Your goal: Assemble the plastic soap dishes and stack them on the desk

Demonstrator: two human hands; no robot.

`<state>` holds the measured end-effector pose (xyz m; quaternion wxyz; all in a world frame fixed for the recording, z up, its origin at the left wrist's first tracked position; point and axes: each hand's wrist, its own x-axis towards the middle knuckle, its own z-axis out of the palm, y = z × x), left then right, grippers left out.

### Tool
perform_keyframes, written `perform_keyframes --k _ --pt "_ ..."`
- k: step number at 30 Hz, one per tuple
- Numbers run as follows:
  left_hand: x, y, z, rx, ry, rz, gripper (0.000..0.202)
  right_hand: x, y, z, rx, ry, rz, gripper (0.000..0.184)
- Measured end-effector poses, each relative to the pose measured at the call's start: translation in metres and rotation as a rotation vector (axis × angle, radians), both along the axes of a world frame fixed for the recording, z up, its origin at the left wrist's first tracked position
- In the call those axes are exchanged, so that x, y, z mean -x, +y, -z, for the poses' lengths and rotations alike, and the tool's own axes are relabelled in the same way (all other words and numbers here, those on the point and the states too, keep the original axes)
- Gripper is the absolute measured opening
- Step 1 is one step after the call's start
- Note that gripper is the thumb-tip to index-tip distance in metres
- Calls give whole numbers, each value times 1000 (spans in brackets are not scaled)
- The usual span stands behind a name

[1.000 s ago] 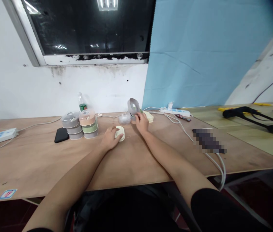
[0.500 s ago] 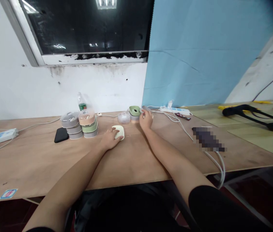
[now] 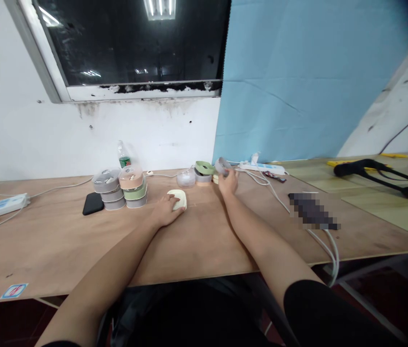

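Note:
On the table in front of me, my left hand (image 3: pixel 165 210) holds a small cream rounded-square dish (image 3: pixel 180 198), thumb at its near side and fingers over the far edge. Farther right, my right hand (image 3: pixel 228 183) pinches a grey rounded ring-shaped piece (image 3: pixel 222 166), raised and tilted above the tabletop. Cream pieces (image 3: pixel 215 179) lie partly hidden behind that hand. Beside it, a green rounded piece (image 3: pixel 204 167) leans on a grey and peach stack (image 3: pixel 203 180). A clear plastic cover (image 3: pixel 186 178) sits just left of the stack.
Two stacks of rounded boxes, one grey (image 3: pixel 112 196) and one peach, green and grey (image 3: pixel 135 193), stand at the left. Near them are a black phone-like slab (image 3: pixel 93 204) and a bottle (image 3: pixel 123 156). Power strips (image 3: pixel 262 167), cables and a blurred dark object (image 3: pixel 312 210) lie around.
My right hand has moved slightly right with the grey piece, which now shows more. The green piece now leans right. My left hand stays on the cream dish.

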<state>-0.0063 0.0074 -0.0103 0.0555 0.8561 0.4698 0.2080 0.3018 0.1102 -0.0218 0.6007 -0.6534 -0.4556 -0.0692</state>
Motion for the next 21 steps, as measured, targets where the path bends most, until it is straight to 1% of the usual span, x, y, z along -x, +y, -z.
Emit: perform_keyframes --k 3,6,9,12,14,17,19,21 --pt "1 1 2 2 -1 14 56 -4 5 2 -9 -30 -41 25" --pt "1 2 4 -14 0 32 55 -7 8 -2 -58 -73 -25 25" --pt "1 2 4 -15 5 41 56 -7 12 -12 -107 -161 -22 24" --pt "2 0 1 -8 17 46 56 -8 20 -24 -110 -277 -90 24" --pt "2 -1 -1 -9 26 49 56 -9 28 -31 -66 -366 -170 23" --pt "3 -3 -4 -7 31 46 56 -11 38 -39 61 -484 -288 22" --pt "3 -3 -4 -2 31 39 56 -10 41 -42 128 -557 -343 20" --pt "4 -2 -3 9 31 33 56 -9 41 -43 147 -609 -377 20"
